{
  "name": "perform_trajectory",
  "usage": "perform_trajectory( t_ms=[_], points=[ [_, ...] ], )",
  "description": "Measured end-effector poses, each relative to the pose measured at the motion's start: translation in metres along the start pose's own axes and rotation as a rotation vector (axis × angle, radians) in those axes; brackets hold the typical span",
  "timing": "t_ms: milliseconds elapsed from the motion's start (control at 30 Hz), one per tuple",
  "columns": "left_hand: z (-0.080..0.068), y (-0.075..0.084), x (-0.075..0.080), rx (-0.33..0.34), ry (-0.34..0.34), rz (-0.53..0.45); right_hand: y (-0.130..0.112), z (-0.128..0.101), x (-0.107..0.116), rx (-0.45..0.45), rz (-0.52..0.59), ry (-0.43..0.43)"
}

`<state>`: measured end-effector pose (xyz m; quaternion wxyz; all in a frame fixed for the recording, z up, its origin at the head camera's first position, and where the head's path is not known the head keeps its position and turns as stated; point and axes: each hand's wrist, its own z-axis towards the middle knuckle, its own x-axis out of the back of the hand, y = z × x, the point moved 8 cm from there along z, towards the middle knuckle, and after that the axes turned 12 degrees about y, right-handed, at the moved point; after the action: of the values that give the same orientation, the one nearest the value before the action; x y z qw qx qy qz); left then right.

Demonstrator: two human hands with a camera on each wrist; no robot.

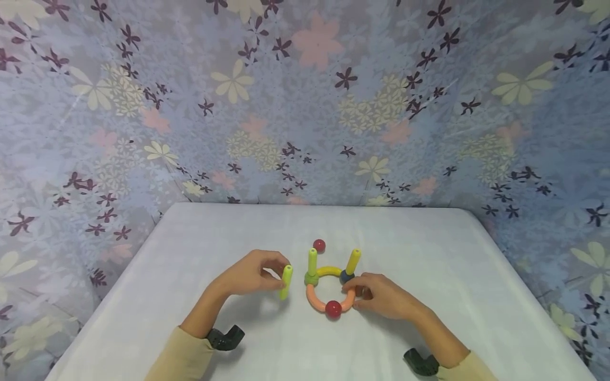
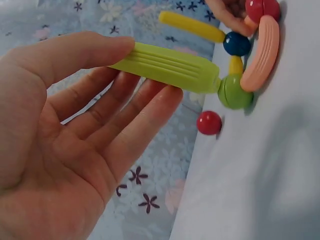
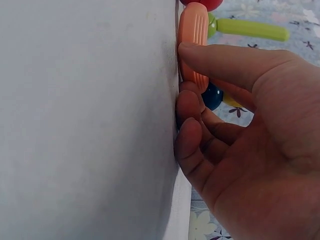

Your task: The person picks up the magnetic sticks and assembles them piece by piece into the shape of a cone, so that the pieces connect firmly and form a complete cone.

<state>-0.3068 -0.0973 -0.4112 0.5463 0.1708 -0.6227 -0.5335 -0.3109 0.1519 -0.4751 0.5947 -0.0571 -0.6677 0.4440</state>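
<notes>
My left hand (image 1: 257,272) pinches a lime-green rod (image 2: 170,67) between thumb and fingers, raised just left of a ring of toy pieces. Peach curved pieces (image 1: 315,300) form the ring's near side, joined by a red ball (image 1: 333,309). A yellow curved piece (image 1: 329,271) closes the far side between a green ball (image 1: 311,279) and a dark blue ball (image 1: 347,276). From the green ball rises another lime-green rod (image 1: 312,260); a yellow rod (image 1: 353,262) rises, tilted, from the blue one. My right hand (image 1: 388,296) grips the right peach piece (image 3: 194,30) by thumb and fingers.
A loose red ball (image 1: 319,245) lies behind the ring on the white-covered table (image 1: 238,227). Flower-patterned fabric (image 1: 305,106) hangs behind and at both sides. Dark devices (image 1: 226,337) are worn at both wrists.
</notes>
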Motion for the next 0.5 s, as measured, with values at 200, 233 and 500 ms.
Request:
perform_trajectory(
  t_ms=[200, 233, 500],
  points=[
    [0.003, 0.01, -0.01, -0.008, 0.002, -0.014, -0.001, -0.001, -0.004, 0.012, 0.006, -0.001],
    [0.004, 0.011, -0.012, -0.009, -0.002, -0.013, -0.001, -0.001, -0.005, 0.012, 0.004, -0.004],
    [0.023, 0.026, -0.036, -0.062, -0.027, -0.008, 0.0, -0.001, -0.003, 0.006, -0.013, 0.009]
  ],
)
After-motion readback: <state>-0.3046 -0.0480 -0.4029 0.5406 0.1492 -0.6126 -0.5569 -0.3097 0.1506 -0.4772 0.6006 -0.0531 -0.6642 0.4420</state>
